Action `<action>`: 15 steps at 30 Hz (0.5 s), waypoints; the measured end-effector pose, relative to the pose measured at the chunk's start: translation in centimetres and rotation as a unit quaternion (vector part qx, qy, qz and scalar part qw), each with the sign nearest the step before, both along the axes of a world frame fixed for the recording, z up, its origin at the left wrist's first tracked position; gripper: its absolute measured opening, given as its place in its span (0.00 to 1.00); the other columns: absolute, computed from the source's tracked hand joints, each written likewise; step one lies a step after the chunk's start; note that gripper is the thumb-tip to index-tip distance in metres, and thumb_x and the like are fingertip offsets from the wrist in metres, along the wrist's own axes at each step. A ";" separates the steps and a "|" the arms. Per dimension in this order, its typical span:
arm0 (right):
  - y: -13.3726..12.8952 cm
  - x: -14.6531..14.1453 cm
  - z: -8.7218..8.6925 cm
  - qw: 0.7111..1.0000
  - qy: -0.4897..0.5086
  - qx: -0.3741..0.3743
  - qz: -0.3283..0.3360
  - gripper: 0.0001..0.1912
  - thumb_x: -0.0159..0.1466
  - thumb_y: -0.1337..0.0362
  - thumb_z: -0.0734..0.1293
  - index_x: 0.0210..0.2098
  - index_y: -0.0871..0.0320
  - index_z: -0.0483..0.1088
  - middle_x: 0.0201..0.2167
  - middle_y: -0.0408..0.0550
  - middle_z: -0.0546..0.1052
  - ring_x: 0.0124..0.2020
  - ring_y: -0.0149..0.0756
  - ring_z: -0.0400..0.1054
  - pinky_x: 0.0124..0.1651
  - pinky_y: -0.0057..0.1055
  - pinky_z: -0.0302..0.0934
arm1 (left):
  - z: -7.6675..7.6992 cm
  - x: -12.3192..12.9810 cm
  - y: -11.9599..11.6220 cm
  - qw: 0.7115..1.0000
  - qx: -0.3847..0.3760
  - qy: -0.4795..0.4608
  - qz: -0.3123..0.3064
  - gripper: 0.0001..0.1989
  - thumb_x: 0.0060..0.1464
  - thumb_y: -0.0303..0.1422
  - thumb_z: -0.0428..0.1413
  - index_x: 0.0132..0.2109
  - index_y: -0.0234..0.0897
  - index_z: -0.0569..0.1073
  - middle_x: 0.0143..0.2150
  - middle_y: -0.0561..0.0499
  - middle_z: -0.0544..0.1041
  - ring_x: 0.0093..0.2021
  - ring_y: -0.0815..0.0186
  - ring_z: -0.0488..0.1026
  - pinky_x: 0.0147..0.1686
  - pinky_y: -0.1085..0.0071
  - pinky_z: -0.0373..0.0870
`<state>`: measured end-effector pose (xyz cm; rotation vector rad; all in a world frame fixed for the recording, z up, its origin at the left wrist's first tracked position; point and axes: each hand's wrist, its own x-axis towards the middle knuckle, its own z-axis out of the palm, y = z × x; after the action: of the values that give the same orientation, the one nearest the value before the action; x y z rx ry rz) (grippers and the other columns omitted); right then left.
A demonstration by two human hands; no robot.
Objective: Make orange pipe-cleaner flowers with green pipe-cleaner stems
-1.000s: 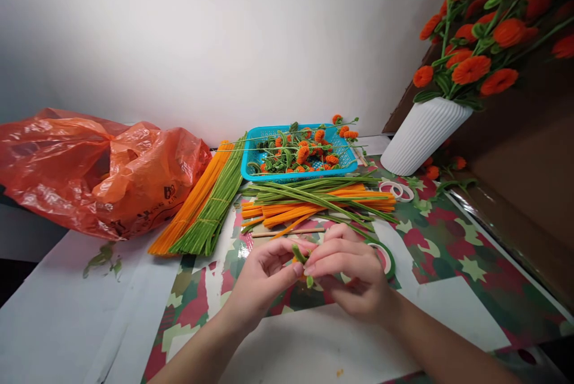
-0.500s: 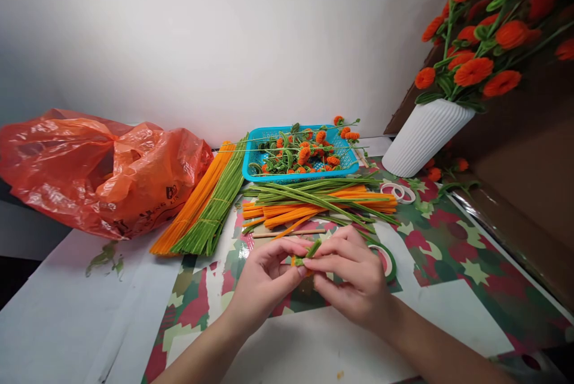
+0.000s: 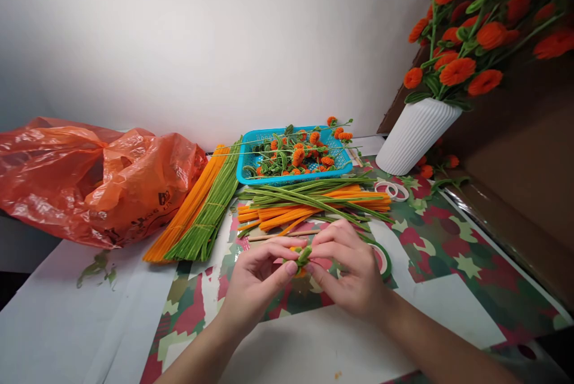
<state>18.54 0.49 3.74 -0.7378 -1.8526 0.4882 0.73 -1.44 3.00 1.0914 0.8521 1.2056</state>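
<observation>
Between my two hands is a small pipe-cleaner flower (image 3: 303,258), green on top with orange showing at its edges. My left hand (image 3: 260,279) pinches it from the left with thumb and fingers. From the right, my right hand (image 3: 348,267) has its thumb and fingertips closed on the green part. Just beyond the hands lie loose orange pipe cleaners (image 3: 291,214) and green pipe cleaners (image 3: 309,189), with a thin wooden stick (image 3: 282,234) in front of them. A roll of green tape (image 3: 384,261) sits partly behind my right hand.
Behind stands a blue basket (image 3: 251,179) of small orange flowers and green stems. Bundled orange and green pipe cleaners (image 3: 201,210) lie left, beside a red plastic bag (image 3: 134,186). White tape rolls (image 3: 397,191) and a white vase (image 3: 415,136) of orange flowers are at right.
The fingers have shifted around the small flower, and its green part, which stuck up to the right, now sits more upright and folded. The whole view has moved slightly.
</observation>
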 end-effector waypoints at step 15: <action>-0.4 0.1 -0.2 0.993 -0.026 -0.098 0.069 0.04 0.63 0.70 0.65 0.32 0.55 0.67 0.31 0.44 0.73 0.36 0.36 0.62 0.42 0.36 0.56 | -0.1 0.2 0.1 1.000 -0.011 -0.013 -0.024 0.03 0.51 0.28 0.62 0.33 0.41 0.80 0.45 0.46 0.80 0.46 0.59 0.76 0.39 0.70 0.76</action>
<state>18.61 0.13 3.53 -0.7616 -1.9300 0.7544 0.96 -1.33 2.89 1.0705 0.8131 1.1651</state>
